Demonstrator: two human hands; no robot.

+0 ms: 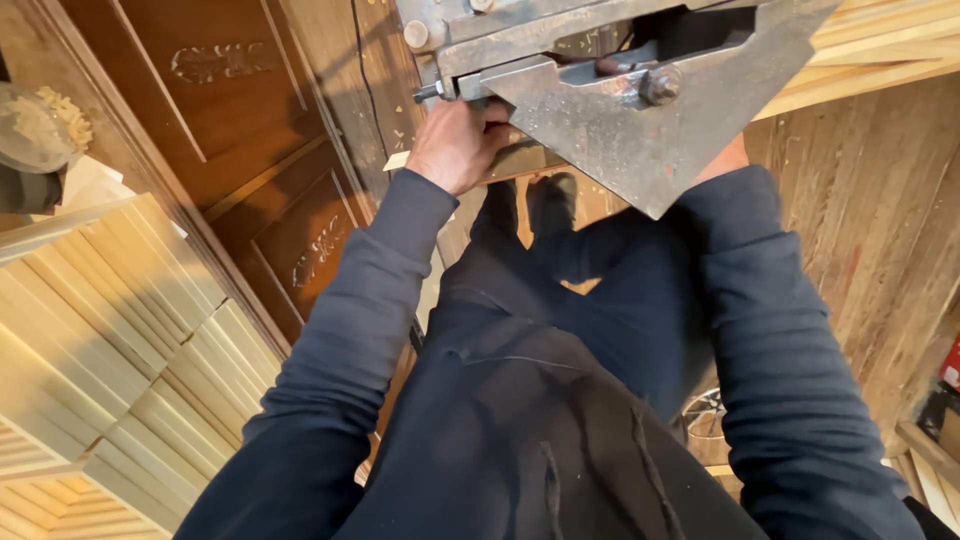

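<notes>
My dark hooded top (520,440) fills the near view at six o'clock. Beyond it my left hand (458,143) curls closed under the edge of the grey metal machine plate (640,130) at twelve o'clock, beside a wooden strip (515,160); my right hand is hidden behind the plate, grip unknowable. Cut pale slats (110,330) lie stacked at nine o'clock; a carved dark door (260,130) stands behind.
</notes>
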